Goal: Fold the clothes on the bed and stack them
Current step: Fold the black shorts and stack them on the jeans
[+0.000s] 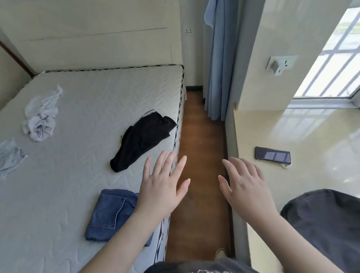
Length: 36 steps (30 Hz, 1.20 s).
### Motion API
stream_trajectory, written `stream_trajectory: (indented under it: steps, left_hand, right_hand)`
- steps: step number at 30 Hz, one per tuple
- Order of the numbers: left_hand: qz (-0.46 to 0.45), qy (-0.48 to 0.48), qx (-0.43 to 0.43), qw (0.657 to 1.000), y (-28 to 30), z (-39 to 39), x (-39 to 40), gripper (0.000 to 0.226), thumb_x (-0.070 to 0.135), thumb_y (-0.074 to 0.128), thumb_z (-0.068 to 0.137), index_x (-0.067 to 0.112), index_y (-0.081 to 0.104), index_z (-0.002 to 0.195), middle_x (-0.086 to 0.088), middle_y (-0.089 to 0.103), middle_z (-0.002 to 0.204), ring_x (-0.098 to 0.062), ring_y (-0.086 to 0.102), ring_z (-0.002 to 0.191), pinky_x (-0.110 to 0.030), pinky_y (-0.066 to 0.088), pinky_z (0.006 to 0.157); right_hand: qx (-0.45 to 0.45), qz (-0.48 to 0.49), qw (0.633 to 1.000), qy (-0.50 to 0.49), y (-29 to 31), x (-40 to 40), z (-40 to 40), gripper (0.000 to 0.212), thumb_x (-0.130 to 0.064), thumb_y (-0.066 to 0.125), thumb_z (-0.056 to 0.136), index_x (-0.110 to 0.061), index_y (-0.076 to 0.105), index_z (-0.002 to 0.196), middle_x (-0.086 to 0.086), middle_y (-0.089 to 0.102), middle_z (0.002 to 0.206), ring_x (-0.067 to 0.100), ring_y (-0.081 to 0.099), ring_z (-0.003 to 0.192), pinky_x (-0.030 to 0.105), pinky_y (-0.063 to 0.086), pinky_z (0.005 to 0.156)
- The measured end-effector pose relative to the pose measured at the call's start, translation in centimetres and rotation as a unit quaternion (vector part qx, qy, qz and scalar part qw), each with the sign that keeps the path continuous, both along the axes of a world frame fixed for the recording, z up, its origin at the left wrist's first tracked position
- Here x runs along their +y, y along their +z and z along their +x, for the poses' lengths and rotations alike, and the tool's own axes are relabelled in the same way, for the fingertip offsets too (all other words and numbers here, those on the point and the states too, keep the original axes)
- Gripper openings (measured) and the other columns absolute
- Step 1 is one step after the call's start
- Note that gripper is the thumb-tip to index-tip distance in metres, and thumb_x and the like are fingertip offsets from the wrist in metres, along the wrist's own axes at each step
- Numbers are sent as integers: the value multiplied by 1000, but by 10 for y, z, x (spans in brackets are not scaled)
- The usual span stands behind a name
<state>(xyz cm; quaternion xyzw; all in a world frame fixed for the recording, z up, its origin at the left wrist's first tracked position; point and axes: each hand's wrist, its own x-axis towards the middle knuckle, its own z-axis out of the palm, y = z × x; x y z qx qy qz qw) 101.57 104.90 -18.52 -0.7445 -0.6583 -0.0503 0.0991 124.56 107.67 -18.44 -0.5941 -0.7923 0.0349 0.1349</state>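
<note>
A folded pair of blue jeans (108, 215) lies flat near the bed's right edge. Beyond it a crumpled black garment (140, 139) sprawls by the same edge. A bunched white garment (41, 118) sits at the far left of the mattress (82, 99), and a pale blue garment (4, 161) lies at the left border, partly cut off. My left hand (163, 186) hovers with spread straight fingers over the bed's right edge, just past the jeans. My right hand (246, 185) is held out flat over the floor gap, holding nothing.
A narrow strip of brown floor (202, 145) runs between the bed and a cream window ledge (297, 136). A dark phone (273, 155) lies on that ledge. A dark grey cloth (333, 229) sits at the lower right. Blue curtains (219, 63) hang at the far end.
</note>
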Motion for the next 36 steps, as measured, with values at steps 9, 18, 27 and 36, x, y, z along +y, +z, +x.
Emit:
stream_trajectory:
  steps: [9,18,27,36]
  left_hand:
    - [2,76,-12,997,3,-38,60,55,49,41,94,20,52,139,-11,54,138,-34,47,130,-56,31,111]
    - [-36,152,-34,987,-15,-146,110,64,54,45,90,23,45,146,-12,47,146,-34,40,137,-56,27,113]
    - [-62,215,-59,973,-33,-239,139,62,55,40,92,23,45,145,-12,46,147,-33,38,139,-56,26,114]
    - [-83,310,-115,940,-57,-290,158,63,60,23,98,27,36,150,-10,34,156,-32,27,146,-52,19,118]
  right_hand:
    - [-2,7,996,89,8,103,-46,44,-39,56,94,-14,60,129,7,61,130,30,54,124,45,41,105]
    - [-42,15,978,202,2,194,-154,47,-37,62,92,-13,58,132,7,61,127,29,55,122,44,42,103]
    - [-53,23,961,271,-2,252,-264,48,-35,65,89,-11,60,131,12,62,127,32,57,120,48,45,100]
    - [-71,42,925,372,-21,318,-348,57,-39,62,90,-13,52,141,10,58,136,29,55,124,44,46,100]
